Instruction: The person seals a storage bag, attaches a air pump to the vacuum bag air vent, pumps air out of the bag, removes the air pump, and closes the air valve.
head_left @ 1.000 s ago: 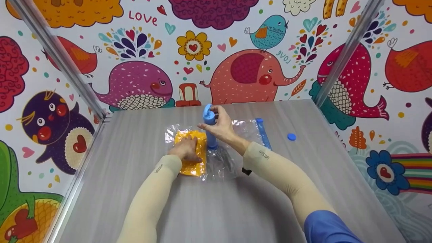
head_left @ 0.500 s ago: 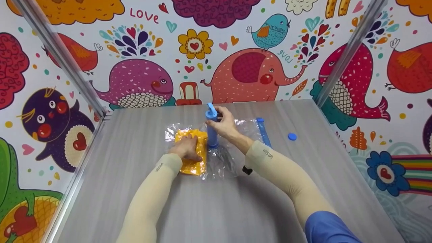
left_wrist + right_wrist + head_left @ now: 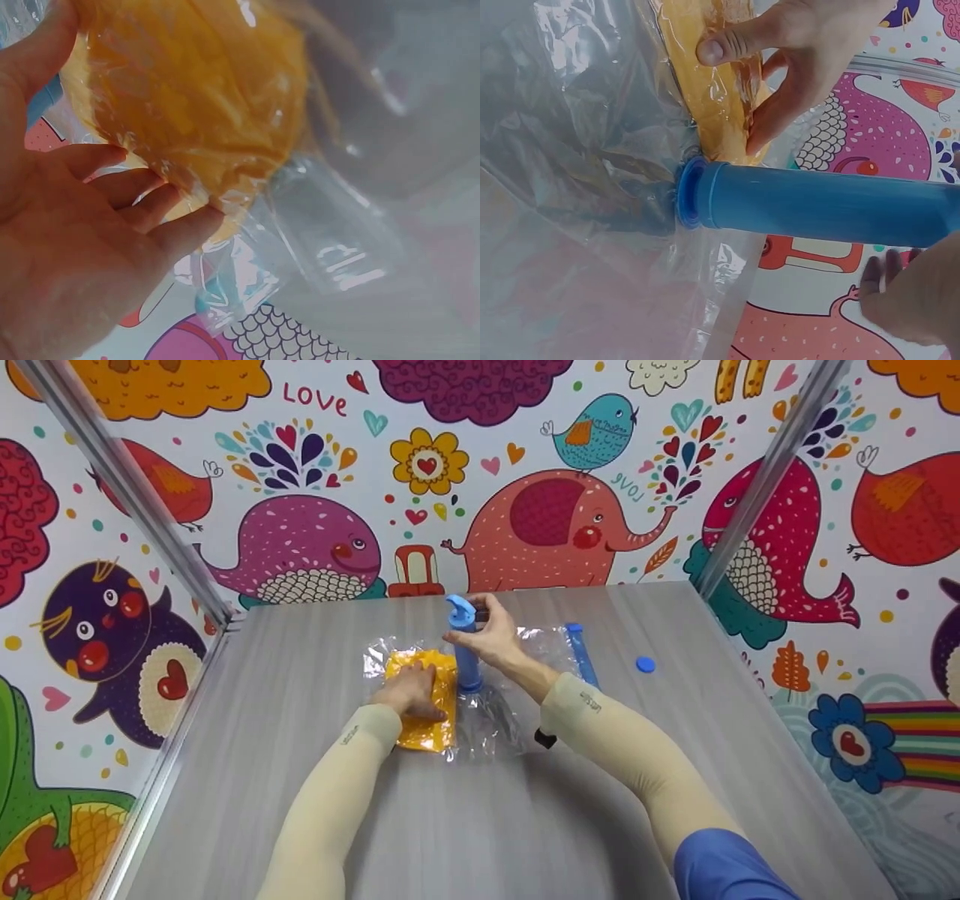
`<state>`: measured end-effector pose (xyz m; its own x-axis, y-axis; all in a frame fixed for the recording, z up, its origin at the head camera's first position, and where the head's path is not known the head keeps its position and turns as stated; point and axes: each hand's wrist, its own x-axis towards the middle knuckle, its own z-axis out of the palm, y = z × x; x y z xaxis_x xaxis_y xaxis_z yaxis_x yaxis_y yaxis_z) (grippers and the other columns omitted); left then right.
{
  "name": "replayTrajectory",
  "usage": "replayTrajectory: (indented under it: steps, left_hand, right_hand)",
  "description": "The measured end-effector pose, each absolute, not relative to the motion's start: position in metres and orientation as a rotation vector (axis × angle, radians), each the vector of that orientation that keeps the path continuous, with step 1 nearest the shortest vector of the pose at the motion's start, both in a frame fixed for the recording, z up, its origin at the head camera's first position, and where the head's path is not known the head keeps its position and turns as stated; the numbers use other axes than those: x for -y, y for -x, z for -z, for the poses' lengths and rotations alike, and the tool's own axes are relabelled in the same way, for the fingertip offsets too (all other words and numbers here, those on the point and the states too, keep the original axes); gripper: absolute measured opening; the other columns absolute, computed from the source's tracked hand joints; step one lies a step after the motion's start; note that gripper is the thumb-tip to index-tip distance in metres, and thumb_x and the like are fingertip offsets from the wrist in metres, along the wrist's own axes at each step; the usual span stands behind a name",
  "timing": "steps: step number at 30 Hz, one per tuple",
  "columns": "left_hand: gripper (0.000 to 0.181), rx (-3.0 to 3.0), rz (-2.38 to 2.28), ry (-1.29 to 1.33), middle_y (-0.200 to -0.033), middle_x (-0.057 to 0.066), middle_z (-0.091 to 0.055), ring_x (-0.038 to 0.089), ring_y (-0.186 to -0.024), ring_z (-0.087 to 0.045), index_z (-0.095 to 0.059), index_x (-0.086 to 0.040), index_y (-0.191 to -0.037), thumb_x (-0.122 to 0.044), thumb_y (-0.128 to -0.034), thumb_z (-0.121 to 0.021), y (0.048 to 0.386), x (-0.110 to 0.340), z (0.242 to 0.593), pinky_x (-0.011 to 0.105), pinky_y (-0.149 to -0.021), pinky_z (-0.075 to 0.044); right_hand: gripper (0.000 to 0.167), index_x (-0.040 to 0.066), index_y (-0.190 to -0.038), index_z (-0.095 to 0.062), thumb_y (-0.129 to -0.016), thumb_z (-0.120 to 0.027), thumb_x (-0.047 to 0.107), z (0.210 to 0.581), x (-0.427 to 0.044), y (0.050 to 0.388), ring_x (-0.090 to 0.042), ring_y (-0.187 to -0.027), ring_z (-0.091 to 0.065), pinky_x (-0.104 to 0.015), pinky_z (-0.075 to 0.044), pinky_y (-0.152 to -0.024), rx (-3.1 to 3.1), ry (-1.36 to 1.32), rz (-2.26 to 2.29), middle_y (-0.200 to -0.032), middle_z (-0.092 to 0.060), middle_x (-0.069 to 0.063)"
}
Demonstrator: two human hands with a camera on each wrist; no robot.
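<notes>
In the head view a clear plastic vacuum bag point(image 3: 487, 739) lies on the table, with a folded yellow item point(image 3: 442, 731) inside its left part. My left hand point(image 3: 409, 690) rests on the yellow item through the film, fingers spread. My right hand point(image 3: 495, 636) grips the upper part of a blue hand pump point(image 3: 466, 667), thumb on the near side. The pump stands nearly upright beside the yellow item. Its lower end meets the bag's round blue valve point(image 3: 692, 193) in the right wrist view. Wrinkled film touches the left fingertips point(image 3: 202, 219) in the left wrist view.
A round blue cap point(image 3: 645, 664) lies on the table right of the bag. The bag's blue zip edge point(image 3: 583, 656) shows past my right wrist. The grey wood-grain table point(image 3: 465, 825) meets patterned walls at the back and sides, with metal posts point(image 3: 739, 525) at the corners.
The pump's handle has turned and shifted slightly under my right hand, its tip now pointing left. My left hand stays in place on the yellow item.
</notes>
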<state>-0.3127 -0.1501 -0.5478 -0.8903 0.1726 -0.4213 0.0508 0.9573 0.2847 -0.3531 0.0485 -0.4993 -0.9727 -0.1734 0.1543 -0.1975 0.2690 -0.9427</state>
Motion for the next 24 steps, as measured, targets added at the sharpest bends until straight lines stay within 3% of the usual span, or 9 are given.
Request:
replayTrajectory:
  steps: [7, 17, 24]
  left_hand:
    - [0.109, -2.646, -0.394, -0.164, -0.188, 0.024, -0.016, 0.046, -0.176, -0.019, -0.027, -0.008, -0.178, -0.047, -0.0963, -0.087, 0.3109, 0.1494, 0.5474, 0.068, -0.142, -0.021]
    - [0.110, -2.662, -0.399, -0.170, -0.187, 0.025, -0.019, 0.047, -0.175, -0.021, -0.028, -0.007, -0.178, -0.047, -0.0946, -0.088, 0.3120, 0.1507, 0.5469, 0.067, -0.142, -0.023]
    - [0.109, -2.663, -0.394, -0.157, -0.188, 0.024, -0.020, 0.046, -0.175, -0.023, -0.028, -0.008, -0.178, -0.047, -0.0948, -0.088, 0.3093, 0.1506, 0.5439, 0.069, -0.140, -0.025]
  right_hand:
    - [0.058, 0.010, -0.125, -0.063, -0.082, -0.101, 0.019, 0.5026, -0.0477, 0.3544, -0.029, -0.115, -0.072, -0.046, -0.063, -0.107, 2.522, -0.289, -1.757, -0.123, -0.074, -0.014]
    - [0.056, 0.002, -0.139, -0.069, -0.088, -0.089, 0.009, 0.5039, -0.0514, 0.3545, -0.035, -0.122, -0.076, -0.051, -0.064, -0.112, 2.456, -0.408, -1.911, -0.134, -0.077, -0.022]
    - [0.052, -0.002, -0.137, -0.073, -0.087, -0.080, 0.006, 0.5047, -0.0524, 0.3561, -0.022, -0.106, -0.074, -0.041, -0.066, -0.102, 2.404, -0.507, -1.943, -0.125, -0.080, -0.022]
